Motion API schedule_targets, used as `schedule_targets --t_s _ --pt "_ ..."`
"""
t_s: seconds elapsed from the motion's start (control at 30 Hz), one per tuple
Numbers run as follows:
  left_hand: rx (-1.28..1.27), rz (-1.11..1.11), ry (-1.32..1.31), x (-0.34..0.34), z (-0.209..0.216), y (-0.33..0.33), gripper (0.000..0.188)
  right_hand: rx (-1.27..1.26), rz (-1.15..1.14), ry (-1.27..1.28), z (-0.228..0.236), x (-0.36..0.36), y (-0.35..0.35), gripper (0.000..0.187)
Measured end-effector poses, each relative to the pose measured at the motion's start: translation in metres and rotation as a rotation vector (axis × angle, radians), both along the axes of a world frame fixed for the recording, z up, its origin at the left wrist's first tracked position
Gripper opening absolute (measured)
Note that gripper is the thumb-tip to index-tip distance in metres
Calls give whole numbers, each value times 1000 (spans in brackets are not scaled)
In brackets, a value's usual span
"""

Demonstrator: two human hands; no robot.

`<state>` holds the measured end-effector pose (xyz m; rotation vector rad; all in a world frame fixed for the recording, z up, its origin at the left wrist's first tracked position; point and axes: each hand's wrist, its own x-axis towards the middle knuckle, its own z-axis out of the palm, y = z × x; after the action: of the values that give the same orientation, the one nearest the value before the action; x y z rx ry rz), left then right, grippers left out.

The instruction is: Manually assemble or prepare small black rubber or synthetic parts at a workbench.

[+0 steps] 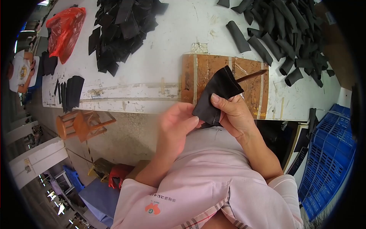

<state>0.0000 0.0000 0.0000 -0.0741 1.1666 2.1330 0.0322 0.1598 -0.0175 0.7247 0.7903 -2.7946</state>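
A flat black stitched fabric sleeve (218, 89) is held at a slant over the near edge of the table. My right hand (237, 114) grips it, thumb lying on top along its right side. At its lower left corner my left hand (177, 122), slightly blurred, pinches the edge between thumb and fingers. A row of pale stitches runs along the sleeve's upper end. Past that end a brown pointed stick (252, 75) sticks out to the right; whether it touches the sleeve I cannot tell. Beneath lies a taped brown cardboard sheet (187, 72).
Black flat pieces (124, 32) are heaped at the far left, black rolled tubes (282, 30) at the far right. A red plastic bag (66, 32) and small black stacks (74, 91) lie left. Wooden stool (85, 126), blue crates (329, 152) and another person (24, 72) flank the table.
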Motion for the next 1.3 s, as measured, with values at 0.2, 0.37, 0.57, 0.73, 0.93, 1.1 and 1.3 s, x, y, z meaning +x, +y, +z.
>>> schedule_targets --t_s 0.2,0.37,0.57,0.73,0.93,1.1,1.3 --pt "-139 39 18 -4 -3 0 12 -49 -4 -15 0 -5 -4 18" --pt "-62 76 48 -1 -6 4 10 -31 44 -102 10 -7 -6 17" --pt "-304 97 293 -4 4 9 10 2014 402 -35 7 12 5 50" --pt "-438 14 503 -8 11 11 6 1310 -1 415 34 15 6 33" --pt "-561 -63 709 -9 18 20 6 1270 29 479 29 8 9 15" --pt "-802 216 1179 4 3 40 8 1443 -88 424 28 4 -2 13" --pt "-362 267 165 -12 2 52 24 1967 -214 408 -3 -1 -5 16"
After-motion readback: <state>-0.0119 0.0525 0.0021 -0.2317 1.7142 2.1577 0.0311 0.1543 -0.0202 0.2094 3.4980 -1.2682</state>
